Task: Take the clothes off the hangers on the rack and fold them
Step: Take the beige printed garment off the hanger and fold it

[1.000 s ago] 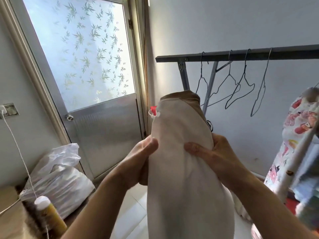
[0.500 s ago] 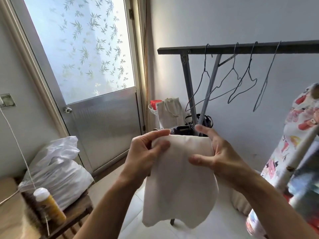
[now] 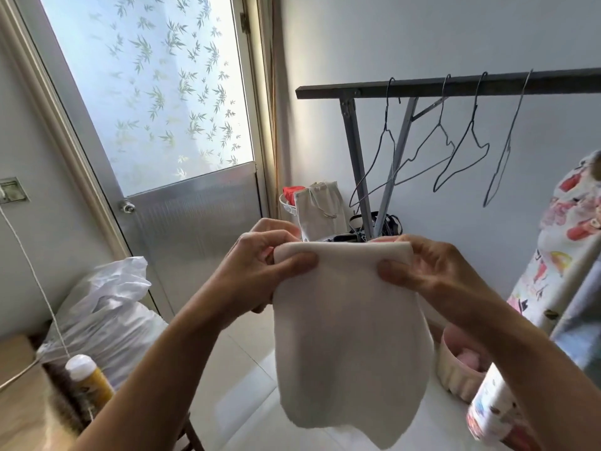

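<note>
The left hand and the right hand are holding a white cloth up in mid-air, in front of the rack and lower than its dark bar. Each grip is pinching one top corner of the cloth's folded upper edge, thumb lying on the near side and the other fingers mostly tucking out of sight behind the fabric. The cloth is hanging down doubled, its lower edge uneven (what sort of garment it is cannot be told from here). Four thin wire hangers are dangling from the bar, which is running off the right edge. A flower-printed garment is showing at the far right, cut off, so what is carrying it is hidden. A pink basket on the floor is peeking out between the cloth and the right forearm. A canvas bag is standing beside the rack's leg, and the dark things at its foot are partly covered by the cloth's top edge. A white plastic bag and a blurry yellow bottle are sitting at lower left, their surface mostly cropped.
</note>
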### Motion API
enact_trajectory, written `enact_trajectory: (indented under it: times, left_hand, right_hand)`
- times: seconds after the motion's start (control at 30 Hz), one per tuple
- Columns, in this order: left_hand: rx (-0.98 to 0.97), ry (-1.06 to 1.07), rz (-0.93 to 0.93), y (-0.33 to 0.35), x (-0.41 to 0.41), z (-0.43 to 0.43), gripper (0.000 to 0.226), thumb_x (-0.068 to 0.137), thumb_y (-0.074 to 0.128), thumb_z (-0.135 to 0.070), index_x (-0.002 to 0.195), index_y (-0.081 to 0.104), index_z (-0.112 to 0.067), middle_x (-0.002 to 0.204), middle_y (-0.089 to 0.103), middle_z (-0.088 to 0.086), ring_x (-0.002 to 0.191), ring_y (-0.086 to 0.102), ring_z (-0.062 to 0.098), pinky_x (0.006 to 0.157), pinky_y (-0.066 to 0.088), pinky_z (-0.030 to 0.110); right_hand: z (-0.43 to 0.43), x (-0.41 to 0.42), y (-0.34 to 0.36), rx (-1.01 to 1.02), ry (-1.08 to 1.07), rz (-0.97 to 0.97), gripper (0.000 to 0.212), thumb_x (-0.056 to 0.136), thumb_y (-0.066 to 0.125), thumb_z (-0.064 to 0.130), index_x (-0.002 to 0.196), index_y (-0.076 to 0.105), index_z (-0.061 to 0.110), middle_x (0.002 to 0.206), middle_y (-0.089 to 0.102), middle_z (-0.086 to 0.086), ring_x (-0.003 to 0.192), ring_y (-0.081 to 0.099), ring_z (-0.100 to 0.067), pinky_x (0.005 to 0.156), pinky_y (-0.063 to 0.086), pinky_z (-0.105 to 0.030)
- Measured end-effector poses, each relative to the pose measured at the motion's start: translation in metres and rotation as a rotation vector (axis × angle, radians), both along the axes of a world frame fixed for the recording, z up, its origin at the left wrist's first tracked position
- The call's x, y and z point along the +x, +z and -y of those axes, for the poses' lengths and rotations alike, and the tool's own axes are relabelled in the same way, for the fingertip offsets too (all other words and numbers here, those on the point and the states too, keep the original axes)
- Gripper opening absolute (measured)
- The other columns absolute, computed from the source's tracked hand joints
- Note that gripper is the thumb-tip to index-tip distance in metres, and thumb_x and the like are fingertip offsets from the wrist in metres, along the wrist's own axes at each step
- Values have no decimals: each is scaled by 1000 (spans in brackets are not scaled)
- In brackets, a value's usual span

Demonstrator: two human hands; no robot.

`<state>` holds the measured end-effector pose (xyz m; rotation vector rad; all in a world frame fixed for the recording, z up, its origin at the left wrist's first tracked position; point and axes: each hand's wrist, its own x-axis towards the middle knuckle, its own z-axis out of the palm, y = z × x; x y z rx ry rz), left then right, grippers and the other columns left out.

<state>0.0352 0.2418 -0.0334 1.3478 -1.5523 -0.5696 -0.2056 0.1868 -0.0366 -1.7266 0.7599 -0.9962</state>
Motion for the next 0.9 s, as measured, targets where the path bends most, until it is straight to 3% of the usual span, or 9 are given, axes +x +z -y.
enact_trajectory:
  times: [0.1, 0.2, 0.3, 0.37, 0.5, 0.6, 0.67, 0.77, 0.9]
  left_hand:
    - [90, -119, -408, -6, -6, 1, 39, 79, 76, -43, 99, 74, -10, 99, 66, 22, 80, 57, 32, 69, 45, 49]
    - [146, -151, -699, -18, -11, 6, 33, 76, 77, -35, 95, 75, -7, 89, 72, 14, 77, 67, 22, 68, 58, 32]
    - [219, -291, -866, -36, -14, 5, 58, 55, 92, -39, 99, 76, -4, 101, 73, 16, 89, 72, 22, 74, 60, 29]
    - [223, -343, -867, -46, -20, 3, 61, 50, 97, -28, 104, 76, -10, 110, 71, 16, 97, 71, 24, 77, 59, 30]
    - [115, -245, -860, -44, -30, 5, 66, 78, 72, 1, 130, 60, -37, 124, 68, 1, 105, 68, 20, 81, 59, 35]
    - [75, -227, -799, -35, -29, 9, 67, 82, 65, -1, 139, 50, -35, 124, 68, -7, 109, 66, 16, 88, 57, 34]
    - [88, -221, -765, -32, -27, 11, 62, 85, 61, -1, 135, 50, -37, 119, 71, -9, 107, 68, 15, 88, 57, 32]
    - [116, -225, -701, -28, -25, 16, 53, 89, 59, 0, 129, 56, -34, 110, 74, -2, 100, 70, 18, 83, 59, 31]
    - [178, -114, -767, -21, -26, 20, 27, 92, 59, -2, 118, 63, 0, 91, 76, 6, 81, 73, 17, 67, 59, 25]
  right_hand:
    - [-5, 8, 5, 135, 24, 149, 34, 77, 63, 28, 101, 63, 3, 80, 69, -9, 68, 64, -19, 55, 56, -27]
    - [-1, 16, 4, 80, -85, 130, 22, 84, 61, 28, 98, 65, 11, 76, 69, -2, 65, 63, -13, 53, 54, -25]
    - [4, 17, 3, 55, -151, 104, 16, 93, 59, 23, 96, 65, 8, 77, 67, -3, 65, 61, -13, 53, 52, -24]
    - [7, 18, 4, 63, -169, 99, 18, 94, 58, 23, 96, 66, 7, 78, 67, -6, 65, 61, -14, 52, 52, -25]
    - [11, 14, 6, 242, -119, 178, 23, 92, 58, 28, 92, 69, 8, 77, 72, -9, 60, 66, -16, 50, 55, -25]
    - [11, 3, 0, 393, 78, 191, 44, 64, 81, 43, 82, 72, 4, 75, 74, -13, 61, 71, -19, 51, 55, -25]
    - [8, 1, -11, 449, 145, 155, 46, 49, 94, 27, 79, 74, -1, 80, 74, -17, 63, 72, -22, 52, 55, -25]
    - [10, 3, -24, 490, 88, 123, 21, 63, 82, 3, 82, 75, -2, 88, 74, -21, 68, 72, -25, 55, 57, -28]
    - [10, 2, -24, 500, 83, 161, 12, 66, 77, 11, 75, 77, 2, 82, 73, -18, 63, 71, -23, 54, 56, -28]
